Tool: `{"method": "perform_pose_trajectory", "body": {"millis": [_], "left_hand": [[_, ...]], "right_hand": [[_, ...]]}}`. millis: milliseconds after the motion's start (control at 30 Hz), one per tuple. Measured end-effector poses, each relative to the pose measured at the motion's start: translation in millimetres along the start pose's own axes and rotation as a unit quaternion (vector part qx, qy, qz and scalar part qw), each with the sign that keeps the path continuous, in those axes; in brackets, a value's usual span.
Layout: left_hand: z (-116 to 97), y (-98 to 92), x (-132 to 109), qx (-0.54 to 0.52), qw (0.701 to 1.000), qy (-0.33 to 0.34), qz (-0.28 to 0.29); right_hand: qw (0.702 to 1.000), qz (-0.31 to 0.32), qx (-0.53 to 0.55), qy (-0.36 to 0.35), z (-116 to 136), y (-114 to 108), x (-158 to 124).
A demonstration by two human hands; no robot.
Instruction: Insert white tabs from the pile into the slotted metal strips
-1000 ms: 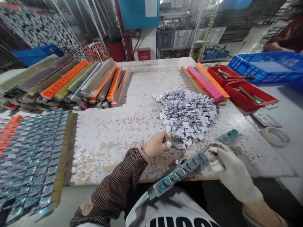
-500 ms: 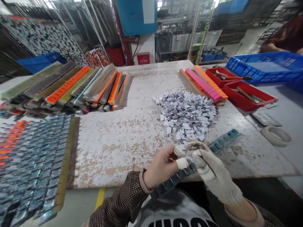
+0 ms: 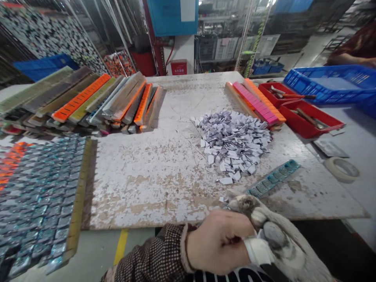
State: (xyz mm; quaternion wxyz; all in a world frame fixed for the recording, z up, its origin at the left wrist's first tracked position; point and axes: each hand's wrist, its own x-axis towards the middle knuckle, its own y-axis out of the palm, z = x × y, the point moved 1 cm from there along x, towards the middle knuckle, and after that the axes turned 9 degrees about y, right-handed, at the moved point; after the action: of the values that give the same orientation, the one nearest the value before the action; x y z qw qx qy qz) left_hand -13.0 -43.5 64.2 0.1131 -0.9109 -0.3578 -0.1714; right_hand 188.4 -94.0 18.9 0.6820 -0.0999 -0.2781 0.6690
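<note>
My left hand [image 3: 221, 243], bare with white tape around a fingertip, is closed in front of the table's near edge. Its fingers press against my right hand [image 3: 279, 239], which wears a soiled white knitted glove and is curled shut. Whatever the two hands grip is hidden behind knuckles and glove. Just beyond the gloved fingers, a teal glittery strip [image 3: 273, 178] with square segments lies slanting on the table. A pile of small white chips [image 3: 235, 137] is spread farther back, with a few loose chips [image 3: 226, 180] at its near side.
The worn white table [image 3: 141, 176] carries stacked slotted bars [image 3: 85, 98] at back left and rows of grey-blue glittery pieces [image 3: 44, 199] at left. Pink and orange bars [image 3: 255, 102], red bins [image 3: 311, 119], a blue crate [image 3: 329, 84] and a tape roll [image 3: 342, 169] stand right.
Both hands have moved nearer my body and down, and the left has turned knuckles up. The dark slotted strip seen below the left hand before is now out of sight.
</note>
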Motion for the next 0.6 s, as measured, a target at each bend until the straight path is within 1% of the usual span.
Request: {"method": "perform_pose_trajectory", "body": {"millis": [33,100,133,167,200,233,333,400,433,500,567,600], "left_hand": [[2.2,-0.4,-0.2,0.006,1.0,-0.014,-0.019],[9.2,-3.2,-2.1,0.06,0.994,-0.048,-0.078],[12.5,-4.5,-3.7,0.096,0.989,-0.061,-0.099],[14.9,-5.3,-5.5,0.129,0.983,-0.068,-0.107],[16.0,-5.4,-7.3,0.153,0.981,-0.064,-0.1],[15.9,-4.6,-8.9,0.163,0.982,-0.051,-0.08],[13.2,0.4,-13.5,0.151,0.989,-0.008,0.0],[14.1,2.3,-17.4,0.165,0.986,-0.004,0.024],[16.0,1.9,-20.0,0.186,0.982,-0.012,0.022],[21.4,-2.0,-26.9,0.24,0.97,-0.035,-0.001],[26.7,-9.2,-35.8,0.287,0.956,-0.06,-0.022],[28.6,-13.2,-40.6,0.304,0.949,-0.072,-0.024]], "right_hand": [[1.0,-0.006,-0.003,0.005,1.4,-1.6,-0.4],[0.999,-0.028,-0.013,0.014,6.8,-2.5,0.5],[0.999,-0.039,-0.018,0.013,10.2,-1.7,1.4],[0.999,-0.045,-0.023,0.009,13.5,0.0,2.2],[0.999,-0.046,-0.027,0.002,16.4,2.2,2.9],[0.999,-0.039,-0.029,-0.004,18.7,4.7,3.2],[1.0,0.013,-0.023,-0.003,20.8,11.8,2.2],[0.999,0.028,-0.019,0.0,19.0,13.1,1.5],[0.999,0.023,-0.025,-0.009,17.3,12.1,1.8],[0.996,-0.014,-0.07,-0.044,11.8,7.2,4.4],[0.983,-0.058,-0.154,-0.083,3.9,0.5,8.5],[0.973,-0.07,-0.199,-0.092,-0.6,-2.1,10.7]]}}
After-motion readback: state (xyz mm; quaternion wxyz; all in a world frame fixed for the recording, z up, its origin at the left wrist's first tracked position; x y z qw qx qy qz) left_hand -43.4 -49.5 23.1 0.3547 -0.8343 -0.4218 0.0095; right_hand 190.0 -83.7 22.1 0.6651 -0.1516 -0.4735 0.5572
